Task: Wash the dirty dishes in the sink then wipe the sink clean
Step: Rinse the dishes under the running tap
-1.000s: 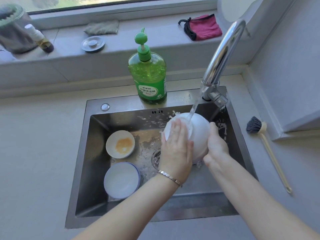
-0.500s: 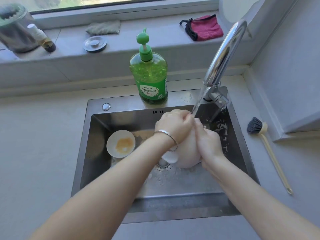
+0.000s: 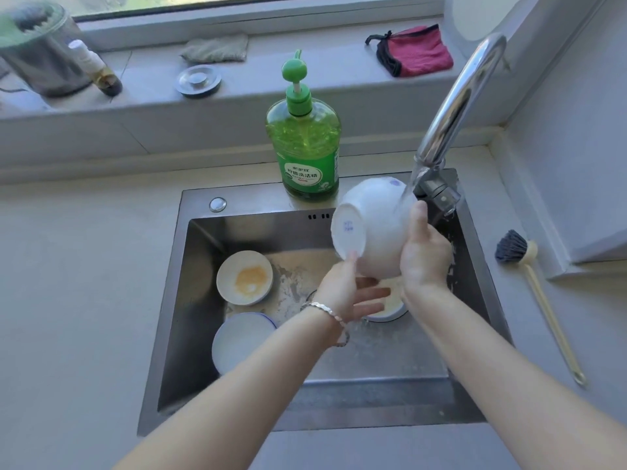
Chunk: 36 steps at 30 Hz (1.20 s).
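A white bowl point(image 3: 376, 228) is held on its side under running water from the faucet point(image 3: 454, 106), its base facing left. My right hand point(image 3: 424, 252) grips its right side. My left hand point(image 3: 349, 293) is below it with spread fingers, the thumb touching the base rim. In the steel sink point(image 3: 203, 385) lie a small dish with orange residue point(image 3: 245, 277), a white blue-rimmed plate point(image 3: 239, 340), and another dish point(image 3: 390, 308) partly hidden under my hands. Food scraps smear the sink floor.
A green dish soap bottle point(image 3: 307, 144) stands on the sink's back rim. A dish brush point(image 3: 536, 293) lies on the counter at right. On the windowsill are a drain stopper point(image 3: 198, 79), grey cloth point(image 3: 217, 47), red cloth point(image 3: 417, 50), small bottle point(image 3: 96, 67).
The bowl was lifted and turned on its side, base now facing left. My left hand came off the top of the bowl and dropped beneath it with fingers spread.
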Available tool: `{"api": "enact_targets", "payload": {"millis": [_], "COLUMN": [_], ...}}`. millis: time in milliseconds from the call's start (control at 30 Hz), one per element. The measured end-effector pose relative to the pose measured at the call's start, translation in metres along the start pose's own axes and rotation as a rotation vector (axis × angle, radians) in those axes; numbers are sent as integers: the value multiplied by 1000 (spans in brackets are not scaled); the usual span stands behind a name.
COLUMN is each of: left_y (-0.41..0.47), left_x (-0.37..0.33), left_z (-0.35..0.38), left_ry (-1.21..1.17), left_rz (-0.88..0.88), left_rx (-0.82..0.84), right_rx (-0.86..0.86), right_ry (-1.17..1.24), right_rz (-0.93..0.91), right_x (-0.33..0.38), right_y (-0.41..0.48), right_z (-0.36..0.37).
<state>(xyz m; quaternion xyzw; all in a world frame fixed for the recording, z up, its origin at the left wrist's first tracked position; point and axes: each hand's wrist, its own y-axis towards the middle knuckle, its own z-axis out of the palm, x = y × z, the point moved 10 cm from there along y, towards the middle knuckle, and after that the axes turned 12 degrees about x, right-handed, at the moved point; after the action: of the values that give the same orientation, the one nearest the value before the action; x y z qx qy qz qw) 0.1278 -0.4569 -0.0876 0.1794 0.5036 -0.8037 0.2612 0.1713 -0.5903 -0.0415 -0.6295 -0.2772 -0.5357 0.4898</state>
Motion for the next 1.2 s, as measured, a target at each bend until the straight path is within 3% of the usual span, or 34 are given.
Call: {"api": "enact_targets", "payload": {"millis": [67, 133, 200, 267, 333, 433, 500, 567, 733, 867, 1033, 1100, 1200], "left_y": [-7, -18, -25, -29, -32, -38, -44, -48, -55, -66, -80, -89, -104], "left_x": [-3, -13, -16, -9, 2, 10, 0, -21, -47, -46, -44, -49, -40], "left_z": [-18, -39, -48, -52, -62, -79, -88, -87, -62, -47, -79, -122, -175], "left_ry": [221, 190, 80, 137, 227, 294, 501, 888, 1802, 2135, 2078, 1716, 999], "left_rz": [-43, -15, -2, -67, -134, -153, -128, -83, -67, 163, 217, 184, 303], "left_rx": [-50, -111, -57, -17, -94, -227, -288, -318, -423, -445, -510, -527, -442], "right_rx": [109, 278, 430, 543, 597, 714, 840, 905, 845, 827, 814, 821, 875], "right_ry": [-243, -446, -631, -801, -943, -1089, -1146, -1159, -1286, -1383, -1477, -1396, -1104], "right_rz": [-160, -256, -369, -586, -818, -948, -901, -782, -565, -448, -270, -165, 66], "right_x": [13, 15, 12, 17, 18, 1, -16, -30, -55, -72, -88, -94, -108], "right_y": [-6, -18, -38, -69, -102, -127, -131, -129, -110, -101, -93, -91, -96], "right_z": [4, 16, 29, 44, 57, 70, 74, 69, 47, 39, 42, 48, 65]}}
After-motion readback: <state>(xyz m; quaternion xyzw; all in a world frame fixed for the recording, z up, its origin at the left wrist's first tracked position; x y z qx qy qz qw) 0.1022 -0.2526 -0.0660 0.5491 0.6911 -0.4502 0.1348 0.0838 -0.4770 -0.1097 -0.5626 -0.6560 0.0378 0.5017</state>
